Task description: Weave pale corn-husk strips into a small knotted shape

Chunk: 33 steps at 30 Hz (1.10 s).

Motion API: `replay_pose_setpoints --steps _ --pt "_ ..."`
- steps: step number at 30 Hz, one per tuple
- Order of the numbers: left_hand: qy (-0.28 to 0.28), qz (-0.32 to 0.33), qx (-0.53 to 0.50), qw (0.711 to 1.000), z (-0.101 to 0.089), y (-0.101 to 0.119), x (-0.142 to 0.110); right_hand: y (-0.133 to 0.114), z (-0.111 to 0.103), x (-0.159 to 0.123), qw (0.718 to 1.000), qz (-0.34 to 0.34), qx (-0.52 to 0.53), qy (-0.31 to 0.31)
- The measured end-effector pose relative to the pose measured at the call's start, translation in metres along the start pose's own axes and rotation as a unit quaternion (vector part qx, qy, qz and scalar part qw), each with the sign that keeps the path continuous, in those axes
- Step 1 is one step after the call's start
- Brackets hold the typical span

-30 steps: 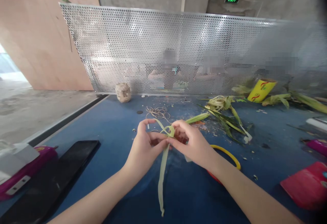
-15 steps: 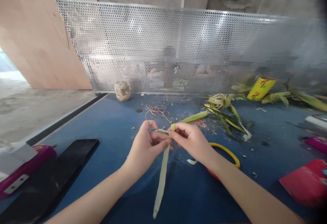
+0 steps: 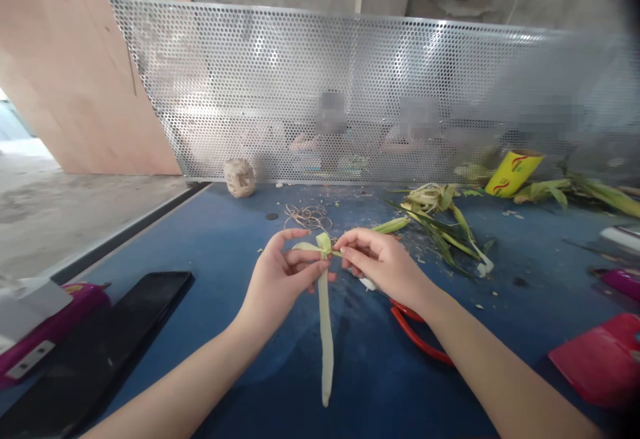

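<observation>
A long pale-green strip of corn husk (image 3: 326,345) hangs between my hands, its lower end pointing toward me. At its top the husk is looped and gathered into a small knot (image 3: 325,245). My left hand (image 3: 283,272) pinches the husk just below the knot, between thumb and fingers. My right hand (image 3: 383,262), closed at the fingertips, grips a short husk end on the knot's right side. Under my right forearm lies a red curved handle (image 3: 417,339), partly hidden.
Tangled twine (image 3: 307,217) and a ball of pale cord (image 3: 240,177) lie beyond my hands. Husk leaves (image 3: 435,219) and a yellow roll (image 3: 513,173) are at back right. A dark phone-like slab (image 3: 115,339) lies left, a red packet (image 3: 595,359) right. A perforated metal screen (image 3: 300,85) stands behind.
My right hand has shifted slightly right, drawing a husk end out from the knot. A loop now stands above the knot, and the hanging strip has swung right. More of the red handle shows.
</observation>
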<state>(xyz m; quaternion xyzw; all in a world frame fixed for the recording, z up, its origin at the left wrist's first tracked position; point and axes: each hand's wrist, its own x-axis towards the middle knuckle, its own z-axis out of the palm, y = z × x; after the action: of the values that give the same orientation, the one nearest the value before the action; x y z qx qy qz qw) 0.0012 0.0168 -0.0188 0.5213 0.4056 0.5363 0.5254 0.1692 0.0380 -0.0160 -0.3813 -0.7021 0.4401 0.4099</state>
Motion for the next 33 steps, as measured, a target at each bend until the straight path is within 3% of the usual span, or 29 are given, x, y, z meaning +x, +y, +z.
replay_pose_setpoints --steps 6,10,14,19,22,28,33 --pt "0.019 -0.005 -0.024 1.000 0.001 0.000 0.000 0.005 0.000 -0.002 0.995 -0.057 -0.075 0.022" --pt "0.043 -0.004 -0.035 0.998 0.001 0.000 0.002 0.009 0.007 -0.006 0.997 -0.062 -0.031 -0.017" --pt "0.042 -0.008 -0.052 0.998 0.000 0.002 0.003 0.014 0.010 -0.007 0.996 -0.082 -0.039 -0.012" --pt "0.041 -0.075 -0.089 0.992 -0.002 0.006 0.002 0.009 0.011 -0.008 0.969 -0.206 -0.133 -0.001" --pt "0.050 -0.081 -0.094 0.991 -0.002 0.007 0.002 0.004 0.010 -0.010 0.950 -0.260 -0.171 -0.025" --pt "0.028 -0.074 -0.093 0.993 -0.004 0.003 0.002 0.000 0.012 -0.015 0.954 -0.217 -0.197 -0.060" --pt "0.023 -0.078 -0.078 0.994 -0.002 0.004 0.000 0.004 0.016 -0.014 0.931 -0.237 -0.277 -0.013"
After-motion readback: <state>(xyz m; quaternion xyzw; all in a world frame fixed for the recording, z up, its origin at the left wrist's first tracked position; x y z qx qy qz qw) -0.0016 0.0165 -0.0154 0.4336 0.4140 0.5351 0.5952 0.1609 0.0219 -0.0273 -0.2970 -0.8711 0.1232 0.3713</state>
